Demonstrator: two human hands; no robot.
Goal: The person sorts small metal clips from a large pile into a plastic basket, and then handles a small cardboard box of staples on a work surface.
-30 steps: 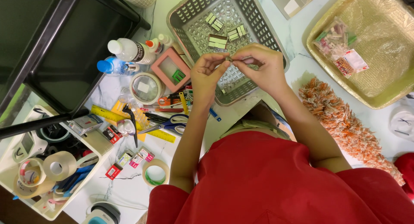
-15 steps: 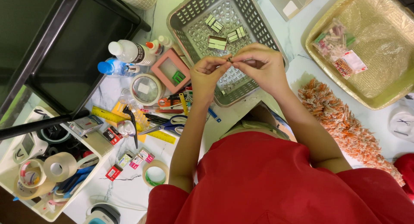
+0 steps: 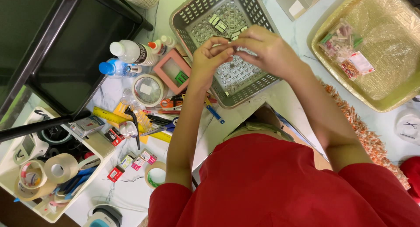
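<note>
**Both hands pinched together over the grey basket**

So the left hand (image 3: 210, 61) and right hand (image 3: 267, 50) meet fingertip to fingertip, right above the grey plastic basket (image 3: 192, 17). Both are closed into a pinch on some tiny piece (image 3: 230, 42) between them, honestly too small to tell what it is. The rest of the fingers on each hand are curled in.

Directly under the hands, the basket floor is littered with lots of little pale clips (image 3: 221, 23), most of them bunched just beyond the fingertips and beneath the palms.

Just off to the left hand's outer side sits a pink square box (image 3: 171, 69) with something green inside, and next to that a clear roll of tape (image 3: 148, 89). A bit further out the same way are two plastic bottles (image 3: 129, 53) lying down, one with a blue cap. Below the left wrist there's a messy pile: scissors (image 3: 159, 128), a yellow ruler (image 3: 109, 117), pens.

Well away past the right hand is a yellowish tray (image 3: 389, 102) with a couple of small packets (image 3: 345, 50) in it. Along the right forearm runs an orange shaggy mat (image 3: 367, 130).

Red sleeves on both arms.
</note>
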